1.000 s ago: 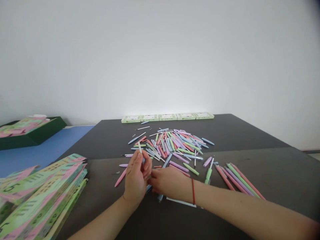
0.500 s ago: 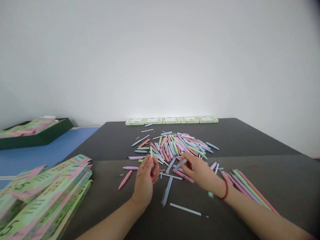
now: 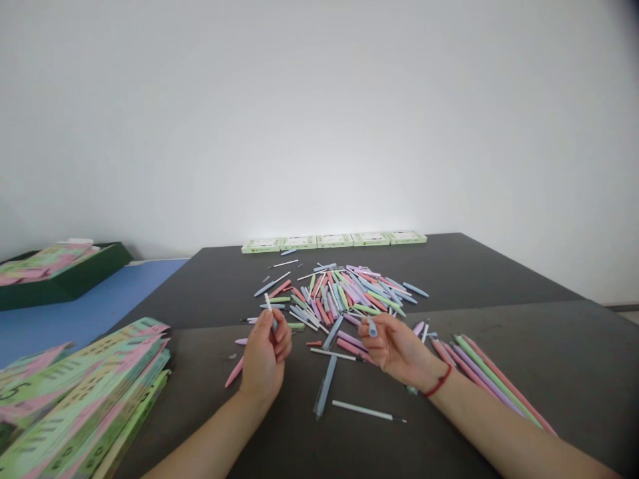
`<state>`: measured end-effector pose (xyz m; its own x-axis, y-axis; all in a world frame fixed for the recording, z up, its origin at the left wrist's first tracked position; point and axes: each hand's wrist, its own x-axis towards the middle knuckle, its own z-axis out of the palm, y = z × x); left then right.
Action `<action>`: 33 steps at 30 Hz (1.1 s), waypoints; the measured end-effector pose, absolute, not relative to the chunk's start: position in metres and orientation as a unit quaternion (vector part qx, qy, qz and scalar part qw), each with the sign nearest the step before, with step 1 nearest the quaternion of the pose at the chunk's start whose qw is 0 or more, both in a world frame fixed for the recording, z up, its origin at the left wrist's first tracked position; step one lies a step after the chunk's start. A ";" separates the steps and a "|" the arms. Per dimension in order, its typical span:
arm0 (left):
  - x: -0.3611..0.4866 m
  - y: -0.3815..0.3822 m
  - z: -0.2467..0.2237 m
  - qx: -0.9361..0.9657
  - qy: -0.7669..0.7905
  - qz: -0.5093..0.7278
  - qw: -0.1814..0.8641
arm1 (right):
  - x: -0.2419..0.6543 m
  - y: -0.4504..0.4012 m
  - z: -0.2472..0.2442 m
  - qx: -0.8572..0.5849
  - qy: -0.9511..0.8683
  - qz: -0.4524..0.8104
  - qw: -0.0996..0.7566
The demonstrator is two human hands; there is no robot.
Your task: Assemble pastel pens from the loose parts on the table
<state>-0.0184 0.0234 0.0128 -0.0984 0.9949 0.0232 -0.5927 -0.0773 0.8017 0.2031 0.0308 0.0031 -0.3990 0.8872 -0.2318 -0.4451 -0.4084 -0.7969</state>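
Observation:
My left hand [image 3: 267, 352] is closed round a white pen refill [image 3: 268, 303], which sticks up above the fingers; a bit of blue pen part [image 3: 274, 325] shows in the same grip. My right hand [image 3: 397, 346] pinches a light blue pen barrel [image 3: 372, 328], its round open end toward me. Between and beyond both hands lies a heap of pastel pen parts [image 3: 344, 293]. Below it, a blue pen part with a clear clip [image 3: 325, 388] and two loose white refills lie on the dark table, one refill [image 3: 362, 410] nearest me.
Several flat green boxes [image 3: 334, 241] line the table's far edge. Green-and-pink packages [image 3: 90, 392] are stacked at left, and a dark green tray [image 3: 74, 279] of similar packages stands on a blue surface. Pink, purple and green pens [image 3: 499, 382] lie by my right forearm.
My hands have moved apart: the left went left with the refill, while the right turned so the blue barrel's end faces me. The view has shifted slightly.

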 end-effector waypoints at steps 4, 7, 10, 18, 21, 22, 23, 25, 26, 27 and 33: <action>-0.018 0.022 0.017 0.325 0.326 0.665 0.588 | 0.206 0.025 0.009 -0.280 -0.274 0.810 0.436; -0.009 0.013 0.014 0.374 0.346 0.628 0.588 | 0.201 0.019 0.013 -0.220 -0.175 0.863 0.420; 0.003 -0.001 0.007 0.453 0.391 0.553 0.580 | 0.190 0.011 0.016 -0.222 -0.090 0.886 0.398; 0.013 -0.026 -0.001 0.582 0.347 0.466 0.568 | 0.170 -0.003 0.027 -0.332 -0.093 0.829 0.439; 0.012 -0.030 0.000 0.624 0.324 0.461 0.542 | 0.169 -0.005 0.030 -0.336 -0.092 0.830 0.435; 0.011 -0.030 0.000 0.636 0.317 0.459 0.533 | 0.168 -0.005 0.030 -0.334 -0.092 0.831 0.435; 0.011 -0.031 0.000 0.644 0.312 0.460 0.525 | 0.168 -0.006 0.030 -0.333 -0.092 0.831 0.436; 0.011 -0.031 0.000 0.649 0.304 0.460 0.524 | 0.169 -0.008 0.029 -0.331 -0.092 0.830 0.439; 0.011 -0.031 0.000 0.646 0.305 0.460 0.528 | 0.169 -0.008 0.029 -0.331 -0.092 0.829 0.442; 0.011 -0.031 -0.001 0.640 0.308 0.460 0.533 | 0.169 -0.009 0.028 -0.331 -0.093 0.827 0.445; 0.010 -0.027 -0.003 0.624 0.316 0.464 0.543 | 0.165 -0.013 0.023 -0.339 -0.100 0.817 0.455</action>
<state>0.0101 -0.0273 -0.0035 0.3692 0.8991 0.2353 -0.1094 -0.2094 0.9717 0.1653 -0.0132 0.0231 -0.3560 0.8120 -0.4625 -0.6764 -0.5654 -0.4721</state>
